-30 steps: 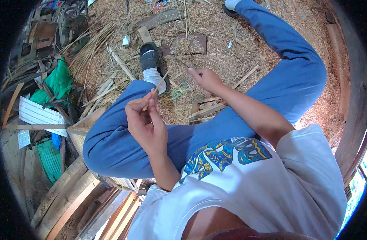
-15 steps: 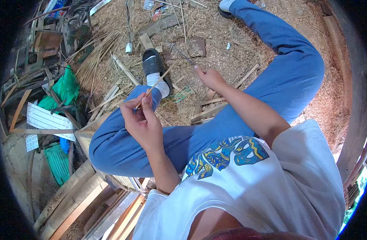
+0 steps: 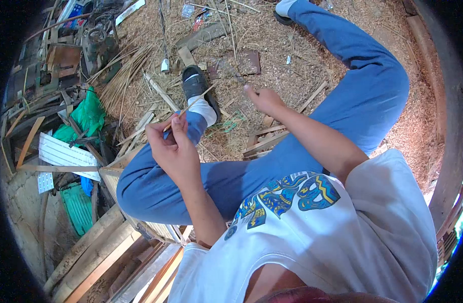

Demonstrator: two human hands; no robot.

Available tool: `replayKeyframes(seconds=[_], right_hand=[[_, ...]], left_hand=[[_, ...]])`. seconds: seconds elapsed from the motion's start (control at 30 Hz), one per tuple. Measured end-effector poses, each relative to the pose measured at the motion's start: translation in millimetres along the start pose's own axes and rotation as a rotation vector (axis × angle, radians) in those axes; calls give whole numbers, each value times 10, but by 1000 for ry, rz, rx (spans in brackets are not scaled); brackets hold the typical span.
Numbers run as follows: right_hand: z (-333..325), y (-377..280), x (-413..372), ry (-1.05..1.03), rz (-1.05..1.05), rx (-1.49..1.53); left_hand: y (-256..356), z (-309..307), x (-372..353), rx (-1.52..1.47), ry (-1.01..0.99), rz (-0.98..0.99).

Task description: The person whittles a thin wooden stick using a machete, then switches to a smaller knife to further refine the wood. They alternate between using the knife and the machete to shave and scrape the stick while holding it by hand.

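Observation:
My left hand (image 3: 173, 146) is closed in a pinch on a thin bamboo stick (image 3: 196, 101), over the bent knee. The stick slants up to the right, its pale tip free of anything. My right hand (image 3: 266, 101) is wrapped round the handle of a knife, with the thumb stretched along it. Only a short, blurred part of the dark blade (image 3: 239, 79) shows beyond the thumb. A gap separates the blade from the stick. Below the stick is a foot in a black sandal (image 3: 195, 83) and white sock.
Shavings and straw cover the ground (image 3: 312, 55). A bundle of thin sticks (image 3: 123, 76) lies at the upper left, with a green plastic bag (image 3: 87, 113) and scrap wood nearby. A flat brown board (image 3: 246, 63) lies past my right hand. Planks (image 3: 267, 141) sit between the legs.
My left hand has moved slightly left and down, and the stick lies at a flatter slant. The knife blade has swung and looks shorter and blurred. My right hand has hardly moved.

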State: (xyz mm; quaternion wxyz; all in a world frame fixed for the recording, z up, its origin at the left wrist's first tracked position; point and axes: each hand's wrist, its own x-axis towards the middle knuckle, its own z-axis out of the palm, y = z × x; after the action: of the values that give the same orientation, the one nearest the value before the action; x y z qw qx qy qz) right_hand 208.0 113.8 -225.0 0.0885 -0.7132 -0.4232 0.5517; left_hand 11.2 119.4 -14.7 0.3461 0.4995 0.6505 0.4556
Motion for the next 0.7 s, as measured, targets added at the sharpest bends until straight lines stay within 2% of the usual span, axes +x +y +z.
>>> replayKeyframes(seconds=[0.13,0.23,0.33,0.43,0.53,0.63,0.7], right_hand=[[56,-93,-87,-6,-283,15],[88,51,120,-48,-10,-1],[126,205,279,34,157,32],[34,-12,44,6,-127,38],[16,-97,-44,-1,-206,-17],[250,263,339,35,72,94],[196,256,360,53,180,73]], left_hand=[[117,49,182,60,-43,-1],[138,37,234,90,-61,6],[107,70,287,34,-52,30],[91,104,358,13,-29,53],[39,60,363,25,-4,44],[26,6,402,-11,20,12],[-5,-20,399,-37,35,7]])
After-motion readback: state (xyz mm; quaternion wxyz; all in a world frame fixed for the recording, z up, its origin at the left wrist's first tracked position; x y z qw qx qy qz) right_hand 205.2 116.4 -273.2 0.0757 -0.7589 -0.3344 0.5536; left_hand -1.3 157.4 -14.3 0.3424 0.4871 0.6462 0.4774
